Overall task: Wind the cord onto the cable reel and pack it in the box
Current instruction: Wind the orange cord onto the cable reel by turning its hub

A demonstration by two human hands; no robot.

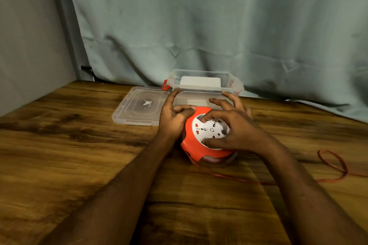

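The cable reel [207,135] sits just before the open box [206,85]. The left hand [174,119] braces its side, while the right hand [235,127] curls over its white face. Loose cord [334,167] trailing right may snag or knot while winding.

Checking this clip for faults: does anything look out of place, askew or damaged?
Nothing damaged. The cord lies loose across the table, not yet wound onto the reel, which both hands hold. The box stands open, its lid flat beside it.

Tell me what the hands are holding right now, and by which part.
Both hold the cable reel: left hand grips its orange rim, right hand its white socket face.
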